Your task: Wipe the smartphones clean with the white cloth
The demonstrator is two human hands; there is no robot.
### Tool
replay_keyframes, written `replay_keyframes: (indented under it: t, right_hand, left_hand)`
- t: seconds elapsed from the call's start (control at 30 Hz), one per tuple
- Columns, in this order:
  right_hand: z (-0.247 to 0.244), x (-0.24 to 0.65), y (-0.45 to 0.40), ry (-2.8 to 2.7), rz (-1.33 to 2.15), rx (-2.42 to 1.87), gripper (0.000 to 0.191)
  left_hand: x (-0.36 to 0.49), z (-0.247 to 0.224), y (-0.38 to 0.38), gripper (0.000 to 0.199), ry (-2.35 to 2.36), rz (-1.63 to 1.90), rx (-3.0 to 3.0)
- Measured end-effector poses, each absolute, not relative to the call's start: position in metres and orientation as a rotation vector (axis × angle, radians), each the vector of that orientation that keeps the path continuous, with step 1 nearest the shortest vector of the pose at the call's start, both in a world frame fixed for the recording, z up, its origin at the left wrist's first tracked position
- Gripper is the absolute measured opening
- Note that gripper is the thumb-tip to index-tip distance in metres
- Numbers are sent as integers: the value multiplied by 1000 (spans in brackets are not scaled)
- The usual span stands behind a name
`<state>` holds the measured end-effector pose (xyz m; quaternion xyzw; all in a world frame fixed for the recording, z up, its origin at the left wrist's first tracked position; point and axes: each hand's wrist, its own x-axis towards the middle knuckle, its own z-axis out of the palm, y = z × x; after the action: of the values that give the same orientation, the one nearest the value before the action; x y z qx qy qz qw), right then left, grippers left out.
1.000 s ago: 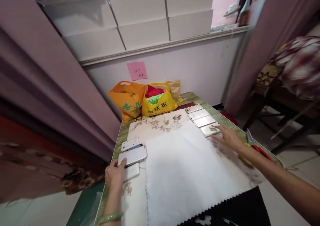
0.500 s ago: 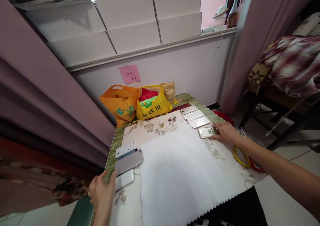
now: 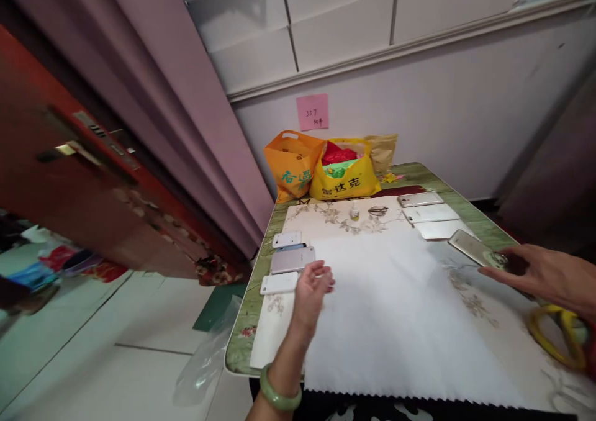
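One gold phone (image 3: pixel 471 247) is tilted in the right hand (image 3: pixel 542 274), pinched between thumb and fingers at the right side of the surface (image 3: pixel 238 354), near three flat phones (image 3: pixel 431 213). The left hand (image 3: pixel 310 294), loosely curled and free, is just beside a white phone (image 3: pixel 277 283).

- Gold phone (image 3: pixel 471 247): in right hand (image 3: pixel 521 269), gripped at near end, slanting toward the hand; round fitting on its back partly behind fingers.
- Right column, top: pale gold phone (image 3: pixel 421 200), flat, crosswise.
- Below it: white phone (image 3: pixel 431 213), flat, camera end left.
- Lowest in column: silvery-white phone (image 3: pixel 444 229), flat.
- Left column, top: white phone (image 3: pixel 285 239), flat.
- Next: bluish phone (image 3: pixel 287 248), mostly covered.
- Over it: silver-grey phone (image 3: pixel 292 261), camera end right.
- Lowest left: white handset (image 3: pixel 278 283), flat.
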<state>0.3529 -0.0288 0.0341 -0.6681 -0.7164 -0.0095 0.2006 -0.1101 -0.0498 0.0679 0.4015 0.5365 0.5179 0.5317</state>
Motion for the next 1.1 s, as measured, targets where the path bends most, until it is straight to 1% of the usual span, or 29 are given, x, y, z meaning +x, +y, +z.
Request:
replay_keyframes:
  t: [0.07,0.13,0.2,0.27,0.33,0.4,0.47,0.53,0.6,0.67,0.77,0.87,0.97,1.03,1.1]
  right_hand:
    - [55,301,-39,-2044,-92,-1852,49]
    - [72,234,-49,-2178,-83,-1672,52]
    - [81,169,-59,-2244,-63,-1550,54]
    - [84,118,-64,-2291,-12,-1419,55]
    - [81,90,-65,-2319,93,-1248,61]
    - [75,81,-63,-2323,208,-1134,65]
    - [65,88,-61,-2322,321,-1142,60]
    - [52,102,-62,-2343,442,-1217,50]
    - [37,120,-65,-2376,559,-1268,43]
    - [23,142,-70,-2350,630,-1343,41]
    - [9,181,-74,-2227,674,-1529,41]
    - [8,226,-66,-2099,560,-1704,43]
    - [17,273,-44,-2025,285,-1841,47]
    - [23,301,-21,-1993,90,-1926,48]
    - [27,323,7,-2015,-48,-1961,50]
  left_hand:
    - [-89,73,-65,65,1131,1159,857]
    - [-72,79,-76,69,1029,1111,788]
    - [-66,83,-83,63,985,1134,749]
    - [-74,83,-87,53,1028,1248,737]
    - [-98,78,-87,47,1139,1398,712]
    - [-134,69,-84,46,1258,1507,628]
    - [-174,58,-75,42,1401,1600,524]
    - [-210,46,-64,31,1591,1666,478]
    - [-234,34,-53,22,1856,1586,583]
    - [-246,24,-44,22,1977,1521,636]
    - [-248,16,-36,32,2139,1446,718]
    - [-241,18,-32,43,2291,1338,839]
    - [-234,22,-26,49,2379,1192,945]
    - [-230,20,-21,51,2615,906,1071]
    - [-225,16,-15,54,2665,820,1152]
